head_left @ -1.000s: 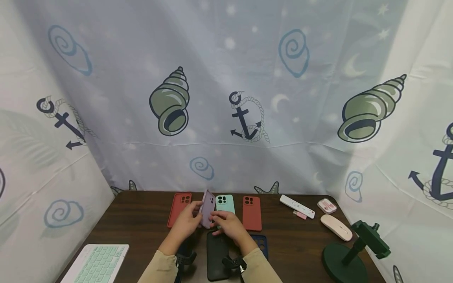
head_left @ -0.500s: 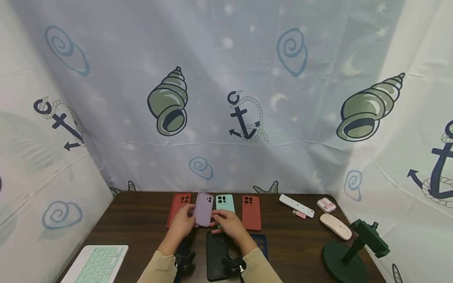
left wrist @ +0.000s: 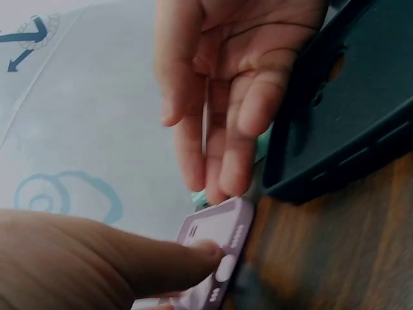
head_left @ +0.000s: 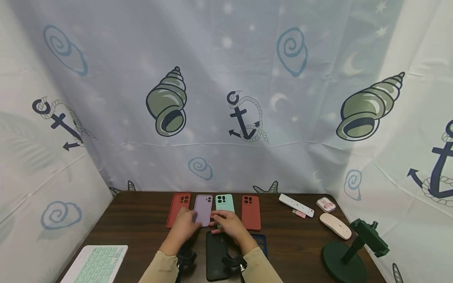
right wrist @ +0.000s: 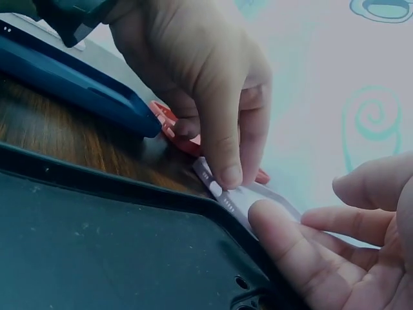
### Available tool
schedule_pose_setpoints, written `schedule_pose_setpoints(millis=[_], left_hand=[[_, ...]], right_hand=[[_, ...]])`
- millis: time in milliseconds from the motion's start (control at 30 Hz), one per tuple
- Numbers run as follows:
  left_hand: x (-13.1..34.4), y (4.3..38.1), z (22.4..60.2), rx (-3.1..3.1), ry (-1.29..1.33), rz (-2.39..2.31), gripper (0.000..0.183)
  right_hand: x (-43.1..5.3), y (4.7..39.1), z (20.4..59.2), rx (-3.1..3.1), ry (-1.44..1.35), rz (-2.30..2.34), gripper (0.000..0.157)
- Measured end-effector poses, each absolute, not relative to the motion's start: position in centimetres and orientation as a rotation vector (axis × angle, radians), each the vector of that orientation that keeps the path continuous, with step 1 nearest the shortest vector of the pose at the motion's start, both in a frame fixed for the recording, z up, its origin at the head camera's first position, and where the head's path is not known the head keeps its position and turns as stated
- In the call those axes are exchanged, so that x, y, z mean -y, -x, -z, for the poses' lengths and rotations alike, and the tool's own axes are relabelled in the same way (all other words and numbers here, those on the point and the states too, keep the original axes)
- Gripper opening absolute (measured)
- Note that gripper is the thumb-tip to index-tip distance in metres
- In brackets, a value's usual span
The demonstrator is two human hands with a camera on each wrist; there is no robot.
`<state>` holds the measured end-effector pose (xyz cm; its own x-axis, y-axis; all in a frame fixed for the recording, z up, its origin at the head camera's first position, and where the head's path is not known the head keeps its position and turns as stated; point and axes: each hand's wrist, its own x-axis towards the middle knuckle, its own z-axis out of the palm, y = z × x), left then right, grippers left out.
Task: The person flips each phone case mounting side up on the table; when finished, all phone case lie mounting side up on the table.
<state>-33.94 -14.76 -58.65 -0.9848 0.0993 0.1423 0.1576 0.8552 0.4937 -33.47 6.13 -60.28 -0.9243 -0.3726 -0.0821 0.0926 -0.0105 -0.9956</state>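
A lavender phone case (head_left: pixel 203 210) lies back-up between a red case (head_left: pixel 178 212) and a mint-green case (head_left: pixel 225 203). My left hand (head_left: pixel 183 226) is at its lower left edge. In the left wrist view, the thumb (left wrist: pixel 174 261) presses the end of the lavender case, and the right wrist view shows thumb and fingers holding that end. My right hand (head_left: pixel 230 225) is just right of the lavender case, over the mint one, its fingers loosely bent and holding nothing. Below the hands lies a black case (head_left: pixel 217 257), its inside facing up.
Another red case (head_left: pixel 251 214) lies right of the mint one; a blue case (head_left: pixel 261 241) is partly behind the right arm. Further right are a white power strip (head_left: pixel 296 205), a mouse (head_left: pixel 335 226) and a green stand (head_left: pixel 345 263). A keyboard (head_left: pixel 99 261) lies at left.
The lavender case, held upright and edge-on a second ago, has turned back toward the camera and come down flat. My left hand moved left and lower with it; the right hand barely moved.
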Motion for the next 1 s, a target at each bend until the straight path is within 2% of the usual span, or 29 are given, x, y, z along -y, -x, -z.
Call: schedule_pose_setpoints(millis=[267,467,567,700,1000], left_hand=[[14.6,33.3,59.0,2.923,0.131,0.834,0.062],[14.4,33.0,59.0,2.856,0.147,0.847,0.047],[13.9,33.2,58.5,2.787,0.212,0.897,0.036],[13.0,33.4,57.7,2.725,0.373,0.956,0.033],[10.4,33.5,57.5,2.777,0.537,0.944,0.043]], right_hand=[[-6.0,33.2,60.2,-1.910,0.307,2.024,0.042],[-6.4,33.1,59.5,-1.862,0.361,2.055,0.041],[-6.7,33.2,58.6,-1.909,0.342,2.060,0.037],[-7.5,33.5,57.3,-2.033,0.256,2.026,0.034],[-10.9,34.0,57.3,-2.362,0.012,1.832,0.036]])
